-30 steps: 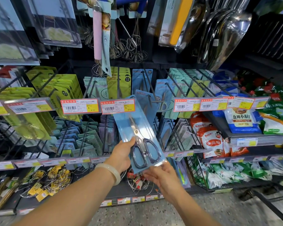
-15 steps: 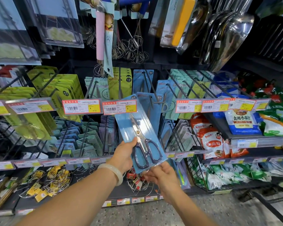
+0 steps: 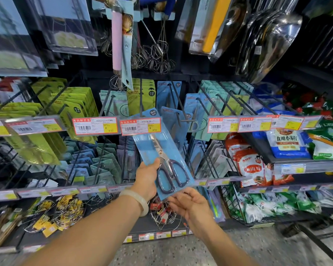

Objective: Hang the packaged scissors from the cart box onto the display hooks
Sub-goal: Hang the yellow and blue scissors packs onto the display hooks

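Head view: left hand (image 3: 145, 178) and right hand (image 3: 190, 206) are both gripping the packaged scissors (image 3: 161, 154) near the display hooks (image 3: 178, 117).

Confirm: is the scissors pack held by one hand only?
No: the left hand grips the scissors pack at its side and the right hand pinches its bottom edge.

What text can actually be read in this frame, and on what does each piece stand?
"4.50": yellow patch of a shelf price tag, with the heading "商品标价签".
"9.50": the neighbouring price tag, in front of the top of the scissors package.
"食用小苏打": blue and white bag on the right shelf.
Barcodes, other price tags, package badges and the red pouch labels: too small or blurred.
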Demonstrator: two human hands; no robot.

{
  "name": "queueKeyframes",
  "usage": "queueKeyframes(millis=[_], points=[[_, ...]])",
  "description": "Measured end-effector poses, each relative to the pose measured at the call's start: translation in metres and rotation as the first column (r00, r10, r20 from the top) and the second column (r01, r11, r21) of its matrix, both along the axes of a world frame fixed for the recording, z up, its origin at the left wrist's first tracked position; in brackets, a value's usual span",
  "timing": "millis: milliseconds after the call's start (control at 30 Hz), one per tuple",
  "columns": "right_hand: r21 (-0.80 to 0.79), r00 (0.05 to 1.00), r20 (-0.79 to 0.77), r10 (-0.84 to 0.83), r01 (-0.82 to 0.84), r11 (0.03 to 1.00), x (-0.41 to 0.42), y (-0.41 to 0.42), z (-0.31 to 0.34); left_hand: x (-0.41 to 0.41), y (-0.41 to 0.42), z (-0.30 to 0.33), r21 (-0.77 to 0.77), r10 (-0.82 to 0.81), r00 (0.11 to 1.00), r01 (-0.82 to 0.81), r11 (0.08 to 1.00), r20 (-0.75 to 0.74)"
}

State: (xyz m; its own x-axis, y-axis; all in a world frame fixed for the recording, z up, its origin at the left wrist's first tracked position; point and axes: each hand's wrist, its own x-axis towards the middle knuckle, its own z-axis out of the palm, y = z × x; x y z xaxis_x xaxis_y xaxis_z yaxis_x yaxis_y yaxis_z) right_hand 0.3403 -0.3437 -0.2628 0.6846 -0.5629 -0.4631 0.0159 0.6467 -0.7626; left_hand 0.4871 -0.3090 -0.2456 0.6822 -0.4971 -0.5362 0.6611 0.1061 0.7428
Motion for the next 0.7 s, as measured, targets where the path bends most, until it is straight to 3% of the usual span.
queueKeyframes(millis=[233, 700], points=[[0.01, 0.999, 0.051, -0.005, 0.004, 1.0, -0.0031, -0.0035, 0.0011, -0.0027, -0.0015, 0.0024, -0.009, 0.014, 1.0, -0.014, 1.0, 0.001], [-0.018, 0.997, -0.019, -0.072, 0.071, 0.997, 0.0017, -0.0059, -0.0042, -0.0036, -0.0084, 0.0002, 0.007, -0.038, 0.999, 0.038, 0.999, -0.036]])
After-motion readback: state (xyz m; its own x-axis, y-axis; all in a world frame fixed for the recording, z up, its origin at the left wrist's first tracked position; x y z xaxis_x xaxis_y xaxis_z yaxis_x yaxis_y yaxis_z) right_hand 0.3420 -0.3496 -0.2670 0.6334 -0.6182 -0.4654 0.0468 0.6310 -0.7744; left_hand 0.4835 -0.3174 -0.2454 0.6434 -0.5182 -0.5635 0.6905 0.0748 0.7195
